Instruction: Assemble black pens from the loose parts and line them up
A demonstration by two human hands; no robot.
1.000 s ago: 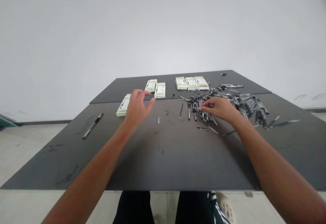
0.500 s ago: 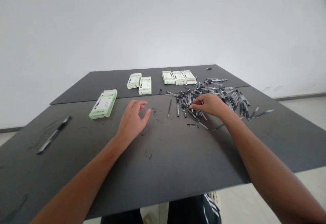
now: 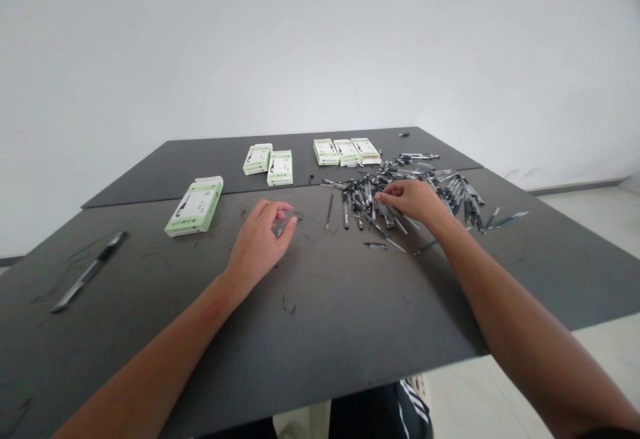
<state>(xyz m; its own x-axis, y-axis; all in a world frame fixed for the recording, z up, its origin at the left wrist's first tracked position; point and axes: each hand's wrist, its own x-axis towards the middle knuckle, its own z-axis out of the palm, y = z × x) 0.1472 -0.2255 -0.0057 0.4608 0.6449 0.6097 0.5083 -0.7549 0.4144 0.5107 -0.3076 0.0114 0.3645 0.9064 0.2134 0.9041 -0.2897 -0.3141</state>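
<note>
a dark table (image 3: 320, 332) is backed by a pale wall (image 3: 320, 39). a heap of pens (image 3: 369, 192) is found at the right hand (image 3: 417, 199), whose fingertips are gathered; whether one is pinched cannot be told. a lone pen (image 3: 90, 271) is seen left of the loosely spread left hand (image 3: 257, 239). beyond both hands, six green-white boxes (image 3: 195, 206) are laid, contents hidden.

A plain pale wall (image 3: 320, 39) fills the far side, softly lit and brightest around its middle, with faint scuffs (image 3: 533, 172) low on the right. A dark skirting strip (image 3: 580, 188) shows along its foot. Pale floor (image 3: 610, 352) spreads out on the right. The dark grey table (image 3: 350, 306) has a seam (image 3: 235, 193) running left to right across its far part
</note>
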